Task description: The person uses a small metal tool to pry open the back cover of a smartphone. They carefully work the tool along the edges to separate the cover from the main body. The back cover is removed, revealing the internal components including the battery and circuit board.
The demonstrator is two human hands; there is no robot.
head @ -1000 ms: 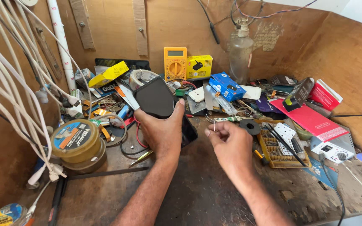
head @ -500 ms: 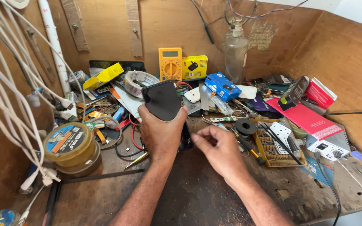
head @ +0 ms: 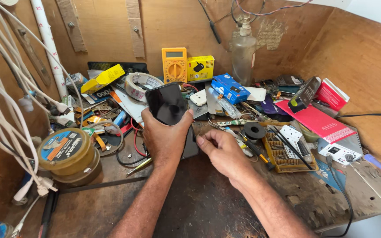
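Observation:
My left hand [head: 166, 139] grips a black smartphone [head: 166, 103] by its lower end and holds it upright above the cluttered wooden workbench [head: 208, 202], dark screen toward me. My right hand [head: 223, 152] is beside it to the right, fingers curled with thumb and forefinger pinched together; whether anything small sits between them cannot be made out. A grey flat piece [head: 190, 147] lies on the bench under and between the two hands.
A yellow multimeter [head: 174, 65] and yellow box [head: 200, 68] stand at the back wall. A blue box [head: 229, 88], tape roll [head: 141, 84], round tin [head: 67, 154], black ring [head: 255, 131], screw tray [head: 287, 152], red booklet [head: 316, 120] and white cables [head: 9, 114] surround the hands.
My left hand has lifted the phone slightly up and away from me. My right hand has moved left, closer to the left hand, with its fingers pinched tighter.

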